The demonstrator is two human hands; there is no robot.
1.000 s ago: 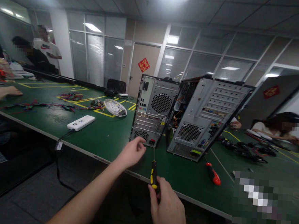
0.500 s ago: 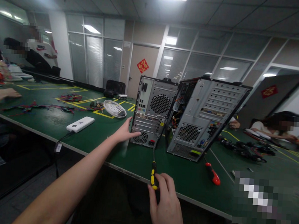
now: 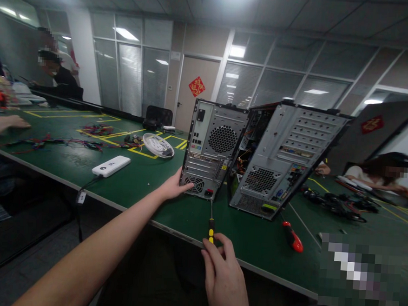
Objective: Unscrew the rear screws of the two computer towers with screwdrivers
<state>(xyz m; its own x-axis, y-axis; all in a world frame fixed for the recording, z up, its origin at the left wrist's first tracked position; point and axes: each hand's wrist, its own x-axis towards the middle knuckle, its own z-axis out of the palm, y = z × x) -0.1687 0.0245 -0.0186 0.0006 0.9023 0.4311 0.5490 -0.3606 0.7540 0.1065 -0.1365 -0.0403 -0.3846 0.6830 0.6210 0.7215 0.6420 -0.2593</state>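
Observation:
Two computer cases stand upright side by side with their rear panels facing me. My left hand (image 3: pixel 174 185) grips the lower left edge of the left computer case (image 3: pixel 201 164), thumb across the fan grille and fingers hidden round the side. My right hand (image 3: pixel 225 268) is closed on the handle end of a black and yellow screwdriver (image 3: pixel 211 226). The screwdriver's shaft points away from me, and its tip is at the bottom edge of that case, near the power socket. The right computer case (image 3: pixel 260 152) is open at its left side, with wires showing inside.
A red and black screwdriver (image 3: pixel 293 238) lies right of the cases, near black cables (image 3: pixel 333 204). Left are a white power bank (image 3: pixel 111 166), a white round basket (image 3: pixel 155 142) and thin wired parts (image 3: pixel 47 143). Other people sit at both sides of the green table (image 3: pixel 142 179).
My right fingers have closed further over the end of the screwdriver handle, covering its yellow tail. My left hand stays on the case. The whole view has shifted slightly.

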